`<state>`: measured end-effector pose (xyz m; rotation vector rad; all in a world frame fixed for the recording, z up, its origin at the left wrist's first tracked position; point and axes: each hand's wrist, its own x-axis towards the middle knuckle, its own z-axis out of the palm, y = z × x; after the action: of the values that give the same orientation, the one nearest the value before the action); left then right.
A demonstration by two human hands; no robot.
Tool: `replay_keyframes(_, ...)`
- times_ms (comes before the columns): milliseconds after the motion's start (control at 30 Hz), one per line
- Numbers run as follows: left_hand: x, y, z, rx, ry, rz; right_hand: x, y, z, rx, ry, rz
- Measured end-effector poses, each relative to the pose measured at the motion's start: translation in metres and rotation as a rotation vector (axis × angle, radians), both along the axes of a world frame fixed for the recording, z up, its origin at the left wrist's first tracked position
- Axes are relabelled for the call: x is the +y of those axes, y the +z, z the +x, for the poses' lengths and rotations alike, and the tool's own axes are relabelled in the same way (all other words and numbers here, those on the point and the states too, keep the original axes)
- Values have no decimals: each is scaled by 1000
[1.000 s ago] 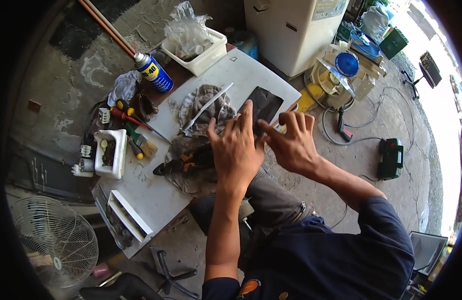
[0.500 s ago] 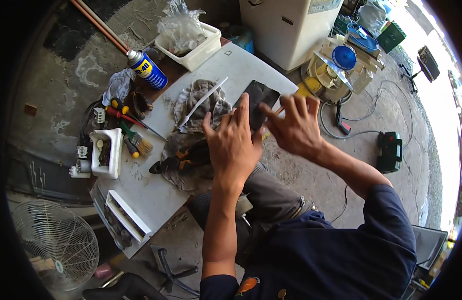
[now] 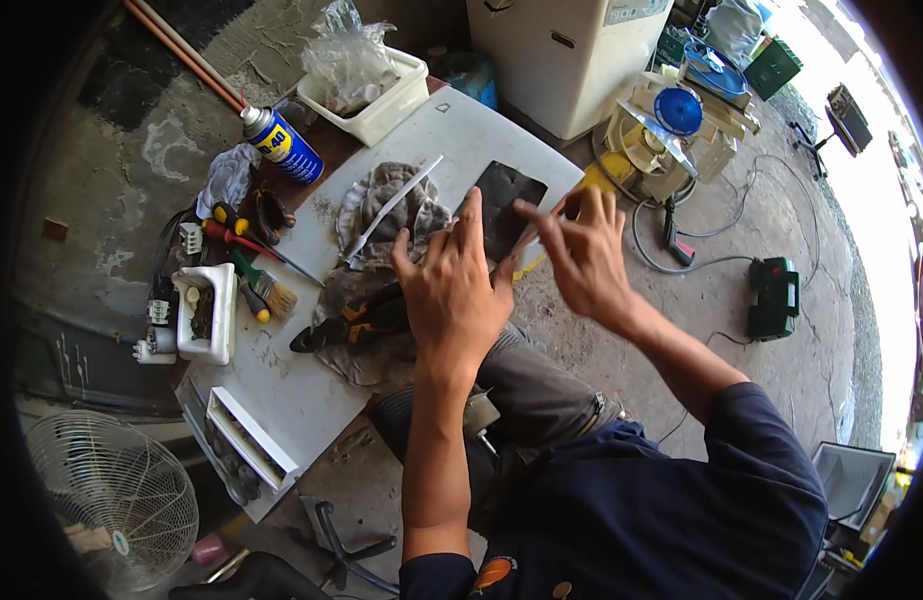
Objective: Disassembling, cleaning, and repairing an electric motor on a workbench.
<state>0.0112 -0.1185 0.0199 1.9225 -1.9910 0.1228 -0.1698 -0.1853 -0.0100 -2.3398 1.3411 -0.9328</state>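
Note:
A flat dark rectangular sheet (image 3: 512,192) lies at the far right part of the white tabletop (image 3: 332,420). Its kind does not show. My left hand (image 3: 452,290) is spread, with the index fingertip at the sheet's left edge. From the right, my right hand (image 3: 588,258) reaches in, index finger pointing at the sheet and the other fingers loosely bent. Nothing shows in either hand. Left of the sheet, a long white stick-like piece (image 3: 394,212) rests on a stained rag (image 3: 367,200). Dark pliers with orange marks (image 3: 357,322) lie on cloth beside my left wrist.
At the table's left are a paintbrush (image 3: 277,296), a red screwdriver (image 3: 222,232), a white tub (image 3: 222,340) and a blue spray can (image 3: 287,145). A white bin (image 3: 382,115) holds clear plastic bags. A fan (image 3: 112,500) stands lower left; a green case (image 3: 774,298) sits on the floor.
The whole view has shifted slightly. My right hand has turned a little and its index finger still points at the dark sheet. My left hand stays by the sheet's left edge.

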Motion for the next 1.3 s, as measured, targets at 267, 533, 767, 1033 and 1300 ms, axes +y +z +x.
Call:
replay_keyframes(267,1,-2,0,0,4,15,29,-3,11,76,35,-111)
replay_keyframes(533,1,-5,-1,17,10,-1,22,-5,9,-37,41,-199)
replay_keyframes(767,1,-2,0,18,-7,-4,3,-8,17,-145,69,-173)
replay_keyframes(1033,1,-2,0,17,-12,0,0,-5,28,-161,89,-106)
replay_keyframes(1300,1,-5,-1,39,11,13,-12,5,14,-28,94,-212)
